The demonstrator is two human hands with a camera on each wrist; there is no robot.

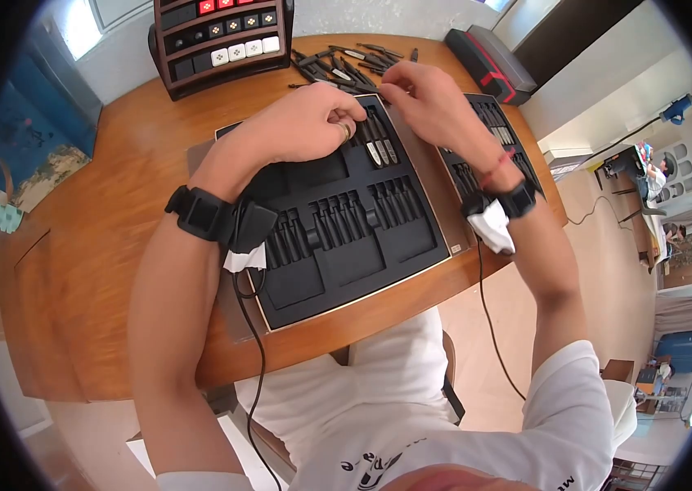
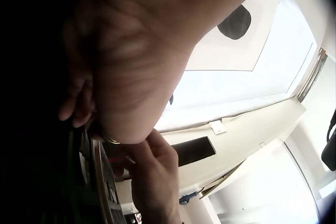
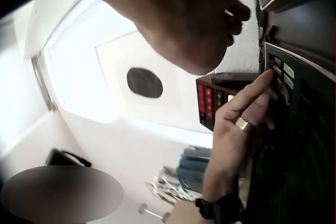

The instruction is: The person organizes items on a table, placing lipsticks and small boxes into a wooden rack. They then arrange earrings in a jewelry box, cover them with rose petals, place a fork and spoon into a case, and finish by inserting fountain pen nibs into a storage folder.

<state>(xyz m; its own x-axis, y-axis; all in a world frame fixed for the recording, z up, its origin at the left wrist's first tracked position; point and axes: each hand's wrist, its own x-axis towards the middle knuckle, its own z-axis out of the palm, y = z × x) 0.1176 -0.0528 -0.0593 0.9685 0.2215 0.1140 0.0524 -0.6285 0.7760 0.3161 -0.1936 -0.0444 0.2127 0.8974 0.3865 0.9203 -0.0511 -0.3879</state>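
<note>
A black foam tray (image 1: 338, 270) with moulded slots lies on the table, holding rows of slim, black pen-like tools (image 1: 342, 219). More tools with silver sections (image 1: 379, 146) sit in its upper right compartment. My left hand (image 1: 305, 123), with a ring, reaches over the tray's far side. Its extended index finger (image 3: 257, 88) touches the slots beside tools with pale labels (image 3: 288, 70). Just beyond the tray's far edge is my right hand (image 1: 432, 102), fingers bent close to the loose tools. I cannot tell whether its hidden fingertips hold one.
A pile of loose black tools (image 1: 346, 67) lies at the back of the table. A second slotted tray (image 1: 493, 123) stands at the right, partly under my right forearm. Behind are a tiered rack (image 1: 222, 37) with red, black and white pieces and a long grey box (image 1: 489, 65).
</note>
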